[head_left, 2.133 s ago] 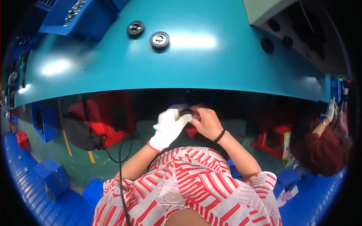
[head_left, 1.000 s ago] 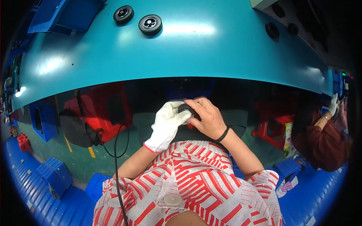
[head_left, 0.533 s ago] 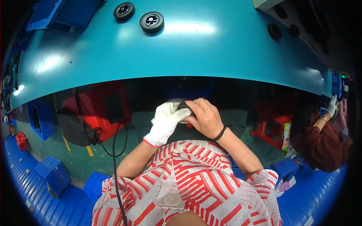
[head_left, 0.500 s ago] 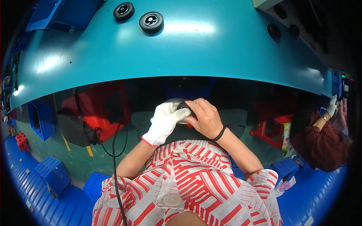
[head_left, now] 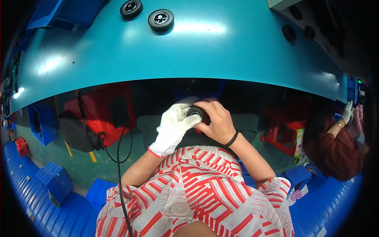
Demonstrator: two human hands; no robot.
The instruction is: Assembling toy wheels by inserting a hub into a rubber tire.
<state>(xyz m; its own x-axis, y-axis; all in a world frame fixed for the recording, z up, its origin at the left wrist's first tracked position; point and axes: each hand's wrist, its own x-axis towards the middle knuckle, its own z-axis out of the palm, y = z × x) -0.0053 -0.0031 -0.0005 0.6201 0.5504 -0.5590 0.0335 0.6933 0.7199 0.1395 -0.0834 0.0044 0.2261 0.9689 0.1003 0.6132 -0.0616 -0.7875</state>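
Between both hands, over my lap and short of the table edge, is a small black wheel (head_left: 194, 113) with a ribbed rim facing up. My left hand (head_left: 173, 125), in a white knit glove with a red cuff, grips it from the left with the thumb across its near side. My bare right hand (head_left: 218, 121), a black band at the wrist, closes round the wheel's right and far side. Its fingertips are partly hidden behind the wheel. Two black wheels with silver spoked hubs, a left one (head_left: 131, 8) and a right one (head_left: 161, 20), lie on the table.
The turquoise table (head_left: 189, 55) curves across in front of me. Dark tyres (head_left: 289, 33) sit at its far right, a blue bin (head_left: 63, 14) at its far left. Red stools (head_left: 106, 114) stand below. A co-worker's sleeve (head_left: 339, 150) is at the right. A black cable (head_left: 119, 173) hangs left.
The wheel has turned in my hands, and more of its ribbed face shows. My right fingers have shifted slightly outward round it. The view has moved a little.
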